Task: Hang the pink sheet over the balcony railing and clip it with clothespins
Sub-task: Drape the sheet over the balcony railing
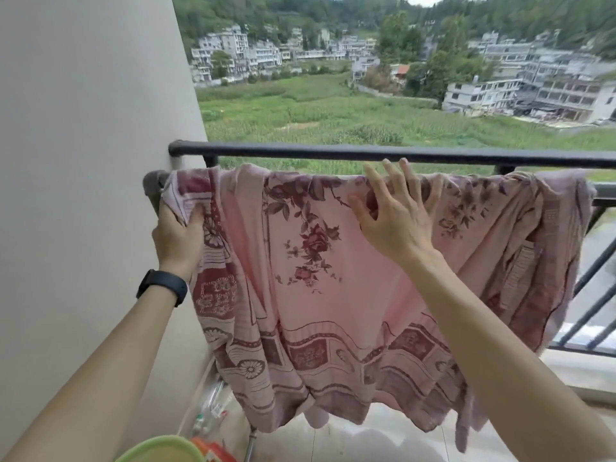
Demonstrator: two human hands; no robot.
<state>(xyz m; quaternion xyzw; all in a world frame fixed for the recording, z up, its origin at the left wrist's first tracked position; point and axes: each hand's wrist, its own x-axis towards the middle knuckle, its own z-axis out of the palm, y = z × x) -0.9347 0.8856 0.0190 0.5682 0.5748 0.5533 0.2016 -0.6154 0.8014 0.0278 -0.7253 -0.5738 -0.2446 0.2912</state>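
Head view: the pink sheet is draped over the railing, its wall-side end gripped by the left hand and its top pressed by the wide-spread right hand, so spreading is judged unfinished, and clothespins, unseen here, are called for next.

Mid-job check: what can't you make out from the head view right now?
Clothespins: none visible; the cloth would hide any on the far side of the pink sheet.
Rail: covered by the sheet, only its left end shows.
Left hand: fingers hidden behind a sheet fold.
Green container: cut off by the bottom edge.
Floor items by the wall: too blurred to identify.
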